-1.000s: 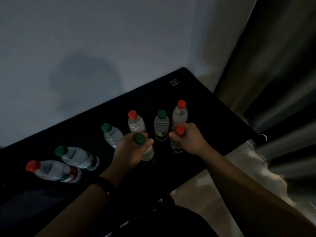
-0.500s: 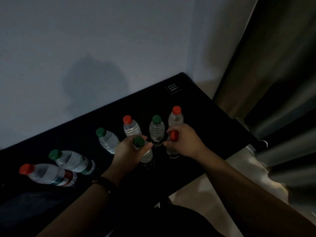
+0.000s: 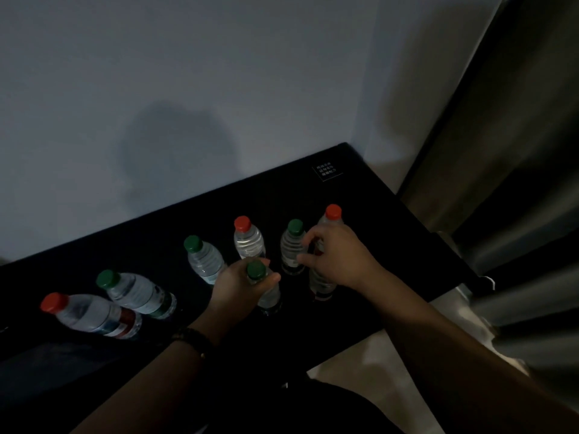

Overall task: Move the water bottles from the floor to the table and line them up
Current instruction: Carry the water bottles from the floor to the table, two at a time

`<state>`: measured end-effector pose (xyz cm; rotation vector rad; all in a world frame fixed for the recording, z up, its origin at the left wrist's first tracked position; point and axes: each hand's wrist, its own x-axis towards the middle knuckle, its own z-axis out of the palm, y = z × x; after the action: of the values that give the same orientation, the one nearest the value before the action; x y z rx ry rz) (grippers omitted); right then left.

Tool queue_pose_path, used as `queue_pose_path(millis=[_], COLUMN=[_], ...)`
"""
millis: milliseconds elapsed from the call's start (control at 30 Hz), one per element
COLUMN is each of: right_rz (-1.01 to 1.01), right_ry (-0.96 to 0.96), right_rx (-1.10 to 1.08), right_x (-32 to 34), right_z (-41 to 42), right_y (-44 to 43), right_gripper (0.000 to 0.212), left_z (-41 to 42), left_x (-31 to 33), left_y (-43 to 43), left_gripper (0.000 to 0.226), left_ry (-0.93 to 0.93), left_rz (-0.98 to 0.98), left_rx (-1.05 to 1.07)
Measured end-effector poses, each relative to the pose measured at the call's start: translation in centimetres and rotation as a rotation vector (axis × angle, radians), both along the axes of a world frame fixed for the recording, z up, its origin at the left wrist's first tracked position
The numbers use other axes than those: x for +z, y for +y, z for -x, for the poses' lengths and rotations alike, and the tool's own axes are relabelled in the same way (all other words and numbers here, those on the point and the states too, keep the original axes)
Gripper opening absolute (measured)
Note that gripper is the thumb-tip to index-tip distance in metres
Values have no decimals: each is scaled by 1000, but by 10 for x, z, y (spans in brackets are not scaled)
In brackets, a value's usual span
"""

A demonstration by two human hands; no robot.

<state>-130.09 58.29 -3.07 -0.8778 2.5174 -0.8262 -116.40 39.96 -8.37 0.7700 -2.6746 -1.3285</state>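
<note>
Six bottles (image 3: 249, 242) line the table (image 3: 391, 233) at 12 o'clock. Left hand (image 3: 238, 286) grasps a green-cap bottle (image 3: 268, 294), right hand (image 3: 338, 261) a second bottle (image 3: 321, 285) at its 3 o'clock; both likely await alignment.

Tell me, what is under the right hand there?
A clear water bottle stands on the black table; its lower body shows below the right hand. The hand covers its top, so the cap cannot be seen.
</note>
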Motion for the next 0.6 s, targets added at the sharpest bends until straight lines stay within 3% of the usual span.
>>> queue_pose_path(millis=[267, 400, 600], right_rz=[-38, -56, 32], right_ry=[116, 160, 256], right_rx=[48, 91, 277], right_x=[23, 39, 57], right_z=[-4, -8, -40], right_y=[-15, -36, -106], right_gripper=[21, 13, 17], left_z=[-1, -17, -76], left_x=[31, 66, 109], left_y=[-5, -26, -76], left_gripper=[56, 38, 24], left_ry=[-41, 39, 102], left_rz=[28, 198, 459], left_rx=[-64, -59, 166])
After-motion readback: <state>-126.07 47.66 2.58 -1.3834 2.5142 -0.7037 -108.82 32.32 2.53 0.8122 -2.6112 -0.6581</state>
